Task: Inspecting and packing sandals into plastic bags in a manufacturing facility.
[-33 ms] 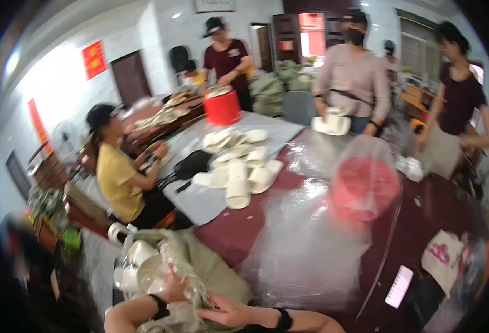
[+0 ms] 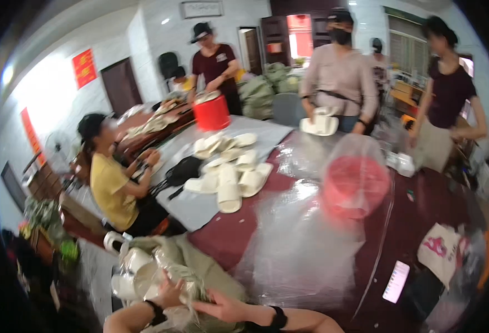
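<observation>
A green woven sack [image 2: 219, 266] with a frayed mouth lies at the table's near left edge. Cream slippers [image 2: 140, 261] in clear plastic bulge out of it on the left. My left hand [image 2: 169, 293] is closed at the sack's mouth, against the wrapped slippers; the plastic partly hides its fingertips. To its right, my right hand [image 2: 225, 307] grips the frayed rim, thumb on top. Both wrists wear dark bands.
Loose cream slippers [image 2: 230, 177] are heaped mid-table beside a black bag [image 2: 183, 171]. Clear plastic sheeting [image 2: 305, 261] spreads right of the sack, near a plastic-covered red tub [image 2: 355, 186]. A phone [image 2: 396, 282] lies at right. Several people stand or sit around the table.
The whole view has shifted slightly, so the room and table sit a little further left. Both hands stay at the sack's mouth, with hardly any visible movement.
</observation>
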`<state>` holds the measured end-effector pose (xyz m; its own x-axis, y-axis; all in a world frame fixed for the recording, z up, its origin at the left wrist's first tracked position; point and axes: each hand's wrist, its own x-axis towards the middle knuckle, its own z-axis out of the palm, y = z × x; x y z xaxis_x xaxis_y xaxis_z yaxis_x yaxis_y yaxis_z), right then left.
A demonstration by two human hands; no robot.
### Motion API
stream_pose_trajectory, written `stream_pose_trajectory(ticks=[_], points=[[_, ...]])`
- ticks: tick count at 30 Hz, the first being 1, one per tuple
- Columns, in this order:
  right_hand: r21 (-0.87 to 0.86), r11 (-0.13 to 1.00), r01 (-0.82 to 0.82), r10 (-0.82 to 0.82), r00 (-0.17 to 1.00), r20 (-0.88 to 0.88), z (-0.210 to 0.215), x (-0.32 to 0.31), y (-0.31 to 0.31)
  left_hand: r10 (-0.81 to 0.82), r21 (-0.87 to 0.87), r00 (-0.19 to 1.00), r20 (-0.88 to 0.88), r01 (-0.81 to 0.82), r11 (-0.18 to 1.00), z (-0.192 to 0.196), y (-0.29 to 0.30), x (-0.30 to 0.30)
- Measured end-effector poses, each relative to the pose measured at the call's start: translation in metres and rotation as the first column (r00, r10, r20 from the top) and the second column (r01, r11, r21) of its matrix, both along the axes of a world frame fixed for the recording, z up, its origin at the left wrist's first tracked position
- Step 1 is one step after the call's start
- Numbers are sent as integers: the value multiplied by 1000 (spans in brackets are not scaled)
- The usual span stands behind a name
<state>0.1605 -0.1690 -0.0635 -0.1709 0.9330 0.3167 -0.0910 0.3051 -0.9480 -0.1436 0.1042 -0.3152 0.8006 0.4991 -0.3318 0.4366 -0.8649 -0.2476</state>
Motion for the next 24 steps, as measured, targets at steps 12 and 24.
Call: stream_pose_trajectory(ticks=[12, 24], points=[[327, 712, 621, -680, 494, 541, -68, 93, -89, 86, -107, 856, 510, -37, 994, 409, -252, 145], [323, 374, 869, -713, 46, 700, -132, 132, -197, 126, -511, 495, 860, 835, 203, 521, -408, 351]])
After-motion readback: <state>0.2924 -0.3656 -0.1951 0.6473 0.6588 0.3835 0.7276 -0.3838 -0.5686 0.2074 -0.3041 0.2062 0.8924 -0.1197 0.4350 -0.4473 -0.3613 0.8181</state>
